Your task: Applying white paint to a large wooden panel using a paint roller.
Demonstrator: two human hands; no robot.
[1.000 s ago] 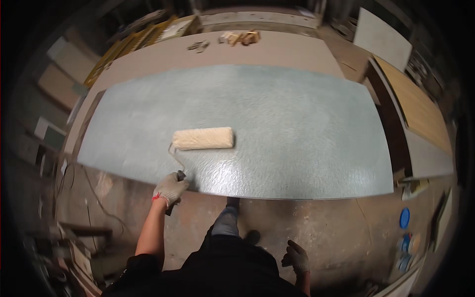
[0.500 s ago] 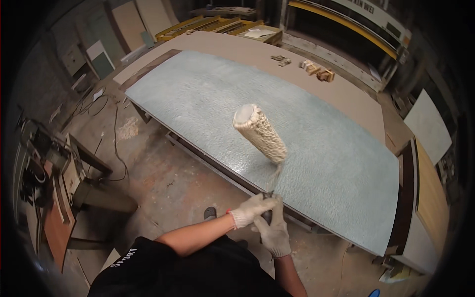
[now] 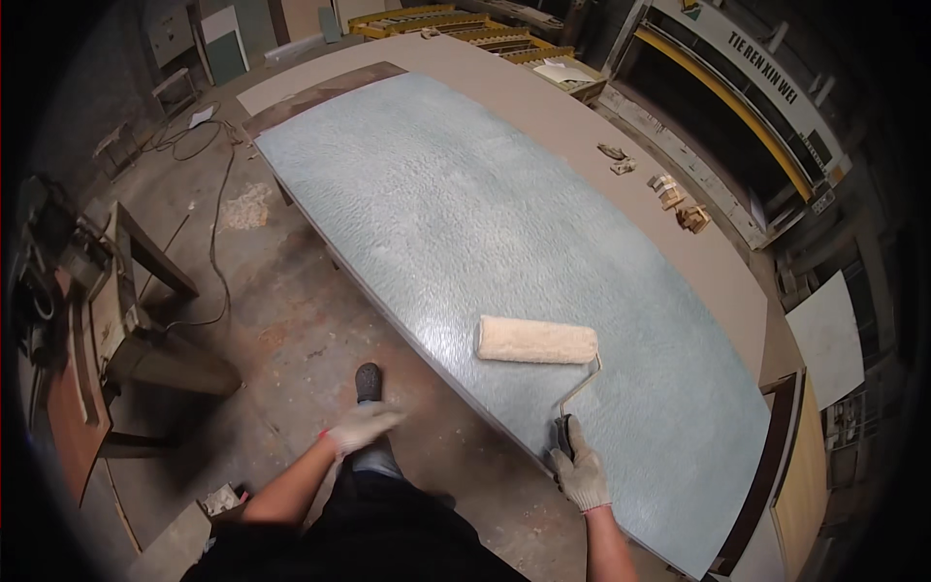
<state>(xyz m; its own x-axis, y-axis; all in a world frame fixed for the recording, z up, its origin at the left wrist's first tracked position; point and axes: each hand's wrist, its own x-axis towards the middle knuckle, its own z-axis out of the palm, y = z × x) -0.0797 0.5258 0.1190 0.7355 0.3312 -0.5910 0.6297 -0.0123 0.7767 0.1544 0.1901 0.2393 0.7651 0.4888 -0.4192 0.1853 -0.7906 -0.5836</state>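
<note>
A paint roller (image 3: 538, 340) with a thick cream nap sleeve lies crosswise over the large pale blue-grey panel (image 3: 407, 184), whose rippled surface shines wet in places. Its bent wire frame runs down to a dark handle, and my right hand (image 3: 582, 473), in an off-white knit glove, is wrapped round that handle near the panel's front edge. The sleeve appears to rest on the panel. My left hand (image 3: 364, 427), gloved the same way, is off the roller, over the floor left of the panel. Its fingers are stretched out, slightly blurred, holding nothing.
Beyond the panel lies a larger beige board (image 3: 543, 116) with small wood blocks (image 3: 679, 202) and a pair of gloves (image 3: 617, 158) on it. A press machine (image 3: 737, 107) stands behind. A wooden bench (image 3: 160, 359) is at left; a cable (image 3: 215, 233) crosses the floor.
The roller has come down from a raised, upright pose to lie sideways at the panel. My left hand has left the handle and moved left; the view has turned.
</note>
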